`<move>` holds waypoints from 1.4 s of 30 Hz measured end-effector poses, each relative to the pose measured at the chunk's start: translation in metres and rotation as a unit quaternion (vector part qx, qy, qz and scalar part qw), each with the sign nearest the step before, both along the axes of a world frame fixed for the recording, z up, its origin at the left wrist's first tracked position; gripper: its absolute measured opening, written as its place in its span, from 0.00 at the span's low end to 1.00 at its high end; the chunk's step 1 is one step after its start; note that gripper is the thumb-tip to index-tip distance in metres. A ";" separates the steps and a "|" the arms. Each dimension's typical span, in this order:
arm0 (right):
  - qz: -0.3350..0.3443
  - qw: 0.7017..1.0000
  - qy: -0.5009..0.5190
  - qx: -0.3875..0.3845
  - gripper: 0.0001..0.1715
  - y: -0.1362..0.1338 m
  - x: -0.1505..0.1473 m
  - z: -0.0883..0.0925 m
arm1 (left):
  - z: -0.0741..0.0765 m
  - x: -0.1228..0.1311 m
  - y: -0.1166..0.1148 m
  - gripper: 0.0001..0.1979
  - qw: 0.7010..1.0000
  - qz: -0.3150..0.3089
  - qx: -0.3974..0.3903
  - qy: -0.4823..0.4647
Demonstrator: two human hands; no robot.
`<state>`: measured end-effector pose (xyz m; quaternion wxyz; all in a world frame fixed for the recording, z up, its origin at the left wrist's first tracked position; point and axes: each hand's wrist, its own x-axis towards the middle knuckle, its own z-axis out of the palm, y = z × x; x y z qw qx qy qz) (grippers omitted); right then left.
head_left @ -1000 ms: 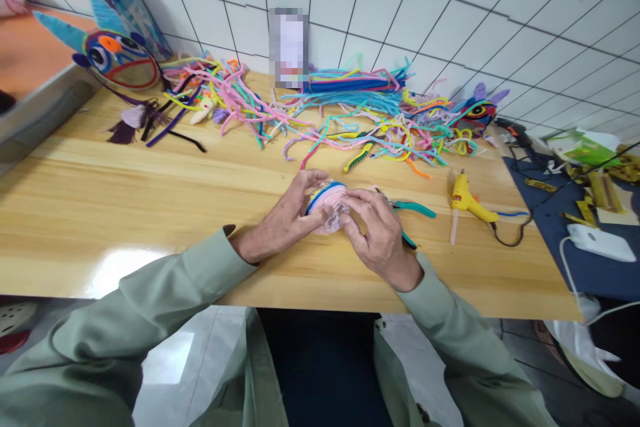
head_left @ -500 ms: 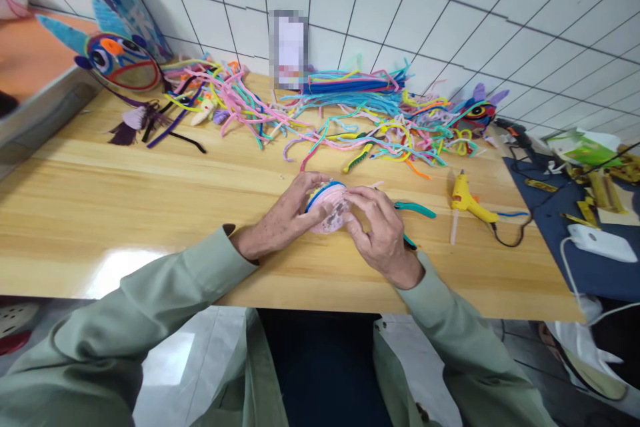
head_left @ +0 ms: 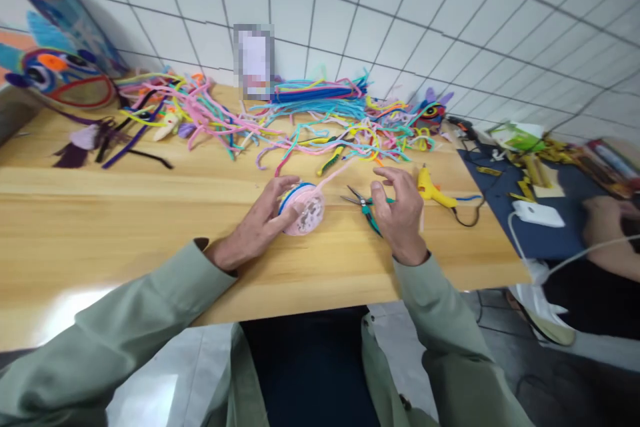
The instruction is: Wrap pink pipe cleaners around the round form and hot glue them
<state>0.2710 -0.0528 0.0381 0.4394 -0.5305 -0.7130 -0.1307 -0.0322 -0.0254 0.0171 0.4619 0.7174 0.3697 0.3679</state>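
My left hand (head_left: 267,213) is wrapped around a round, drum-like piece (head_left: 309,212) wound with pink pipe cleaner, with a blue ring near its far rim and a whitish, patchy end. From it a loose pink pipe cleaner end (head_left: 336,175) sticks out to the upper right. My right hand (head_left: 399,210) is away from the piece, fingers bent and thumb apart, with nothing visible in it. It hovers over the teal-handled pliers (head_left: 367,212), partly covering them. Just right of its fingers lies a yellow glue gun (head_left: 434,190).
Behind my hands lie heaped pipe cleaners (head_left: 320,107) and yellow-green handled pliers (head_left: 333,159). A phone (head_left: 254,61) leans on the tiled wall. At left are a decorated mask-like face (head_left: 65,77) and a tall can (head_left: 70,20). A co-worker's arm (head_left: 607,230) shows at right, near a white power strip (head_left: 539,213).
My right hand has let go of the pink-wound piece and moved right, over the teal pliers. The pink end now sticks out freely. The view has shifted right.
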 end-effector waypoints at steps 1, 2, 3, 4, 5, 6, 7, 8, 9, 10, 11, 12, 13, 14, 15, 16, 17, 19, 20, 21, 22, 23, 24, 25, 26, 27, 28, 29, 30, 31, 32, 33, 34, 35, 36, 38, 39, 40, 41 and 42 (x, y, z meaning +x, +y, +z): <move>-0.030 0.999 -0.012 -0.012 0.15 -0.001 0.018 0.000 | -0.002 0.000 0.001 0.27 1.000 0.001 0.006 0.003; -0.066 0.997 -0.027 -0.026 0.15 -0.003 0.038 0.000 | -0.003 0.000 0.002 0.26 1.000 0.002 0.016 0.002; -0.106 0.992 -0.045 -0.044 0.16 -0.005 0.061 0.000 | -0.004 0.000 0.002 0.26 1.000 0.003 0.022 0.001; -0.149 0.984 -0.064 -0.068 0.17 -0.008 0.084 -0.001 | -0.004 0.001 0.003 0.26 1.000 0.002 0.026 0.001; -0.187 0.974 -0.085 -0.101 0.19 -0.011 0.106 -0.003 | -0.003 0.001 0.003 0.26 1.000 0.000 0.027 0.002; -0.221 0.959 -0.105 -0.142 0.22 -0.013 0.127 -0.006 | -0.002 0.002 0.002 0.26 1.000 -0.003 0.026 0.004; -0.245 0.942 -0.129 -0.190 0.25 -0.013 0.145 -0.010 | -0.001 0.003 0.002 0.27 1.000 -0.006 0.025 0.006; -0.263 0.922 -0.155 -0.237 0.27 -0.013 0.160 -0.014 | 0.000 0.004 0.002 0.27 1.000 -0.008 0.025 0.008; -0.276 0.903 -0.177 -0.277 0.28 -0.012 0.171 -0.018 | 0.001 0.004 0.002 0.27 1.000 -0.011 0.024 0.008; -0.278 0.896 -0.183 -0.295 0.28 -0.011 0.178 -0.023 | 0.001 0.005 0.002 0.28 1.000 -0.013 0.020 0.004; -0.280 0.890 -0.187 -0.306 0.28 -0.009 0.183 -0.026 | 0.001 0.005 0.003 0.28 1.000 -0.011 0.013 -0.004; -0.282 0.887 -0.188 -0.312 0.28 -0.007 0.185 -0.029 | -0.001 0.006 0.004 0.28 1.000 -0.006 0.005 -0.015; -0.285 0.886 -0.188 -0.314 0.28 -0.005 0.186 -0.031 | -0.003 0.007 0.006 0.28 1.000 0.001 -0.002 -0.029; -0.289 0.883 -0.189 -0.318 0.28 -0.003 0.186 -0.031 | -0.005 0.007 0.007 0.29 0.999 0.006 -0.010 -0.044; -0.293 0.880 -0.190 -0.323 0.29 0.000 0.187 -0.031 | -0.008 0.008 0.009 0.29 0.998 0.006 -0.018 -0.060; -0.298 0.876 -0.190 -0.328 0.29 0.003 0.187 -0.030 | -0.010 0.009 0.011 0.29 0.997 0.006 -0.025 -0.074; -0.303 0.872 -0.190 -0.335 0.30 0.006 0.188 -0.029 | -0.012 0.009 0.012 0.28 0.996 0.006 -0.031 -0.087; -0.314 0.863 -0.187 -0.348 0.32 0.012 0.192 -0.026 | -0.014 0.010 0.014 0.28 0.993 0.008 -0.037 -0.109; -0.321 0.859 -0.183 -0.355 0.32 0.016 0.194 -0.025 | -0.015 0.010 0.015 0.27 0.992 0.011 -0.039 -0.118; -0.329 0.854 -0.178 -0.362 0.31 0.019 0.196 -0.024 | -0.015 0.010 0.015 0.27 0.991 0.013 -0.040 -0.125; -0.338 0.849 -0.173 -0.368 0.30 0.022 0.197 -0.023 | -0.016 0.010 0.015 0.27 0.991 0.013 -0.042 -0.129; -0.349 0.843 -0.168 -0.373 0.30 0.024 0.198 -0.022 | -0.016 0.010 0.015 0.28 0.990 0.013 -0.043 -0.132; -0.358 0.837 -0.163 -0.379 0.29 0.027 0.199 -0.022 | -0.016 0.011 0.015 0.28 0.990 0.012 -0.044 -0.134; -0.366 0.832 -0.158 -0.385 0.29 0.029 0.199 -0.021 | -0.017 0.011 0.016 0.28 0.990 0.010 -0.046 -0.137; -0.371 0.828 -0.154 -0.391 0.28 0.030 0.198 -0.020 | -0.018 0.011 0.016 0.28 0.989 0.009 -0.047 -0.140; -0.373 0.825 -0.150 -0.397 0.28 0.031 0.197 -0.019 | -0.018 0.011 0.017 0.27 0.988 0.007 -0.047 -0.145; -0.372 0.824 -0.146 -0.402 0.27 0.032 0.196 -0.017 | -0.018 0.011 0.017 0.27 0.988 0.005 -0.047 -0.149; -0.368 0.825 -0.142 -0.404 0.27 0.032 0.194 -0.015 | -0.018 0.011 0.018 0.27 0.987 0.004 -0.046 -0.151; -0.363 0.829 -0.137 -0.403 0.26 0.032 0.191 -0.012 | -0.018 0.011 0.019 0.27 0.988 0.005 -0.045 -0.151; -0.359 0.835 -0.131 -0.397 0.26 0.032 0.187 -0.010 | -0.017 0.011 0.020 0.27 0.988 0.007 -0.043 -0.149; -0.353 0.843 -0.123 -0.387 0.26 0.030 0.182 -0.007 | -0.017 0.010 0.021 0.27 0.988 0.010 -0.041 -0.145; -0.346 0.853 -0.115 -0.374 0.27 0.029 0.176 -0.004 | -0.016 0.010 0.022 0.27 0.989 0.013 -0.041 -0.142; -0.338 0.864 -0.106 -0.358 0.28 0.026 0.168 -0.001 | -0.016 0.010 0.022 0.27 0.989 0.017 -0.041 -0.140; -0.326 0.876 -0.098 -0.342 0.29 0.023 0.158 0.002 | -0.016 0.009 0.022 0.27 0.989 0.023 -0.041 -0.138; -0.310 0.891 -0.089 -0.321 0.29 0.019 0.146 0.004 | -0.017 0.009 0.022 0.27 0.989 0.030 -0.041 -0.137; -0.247 0.928 -0.079 -0.268 0.27 0.010 0.119 0.007 | -0.018 0.009 0.022 0.29 0.989 0.047 -0.039 -0.136; -0.169 0.963 -0.065 -0.202 0.24 0.006 0.103 0.008 | -0.019 0.009 0.022 0.29 0.989 0.056 -0.037 -0.135; -0.082 0.982 -0.067 -0.156 0.21 0.002 0.088 0.009 | -0.020 0.010 0.022 0.29 0.988 0.063 -0.037 -0.134; -0.011 0.990 -0.078 -0.120 0.20 -0.001 0.073 0.009 | -0.020 0.010 0.021 0.29 0.988 0.068 -0.037 -0.132; 0.047 0.990 -0.089 -0.094 0.20 -0.003 0.060 0.008 | -0.020 0.010 0.021 0.29 0.988 0.071 -0.036 -0.129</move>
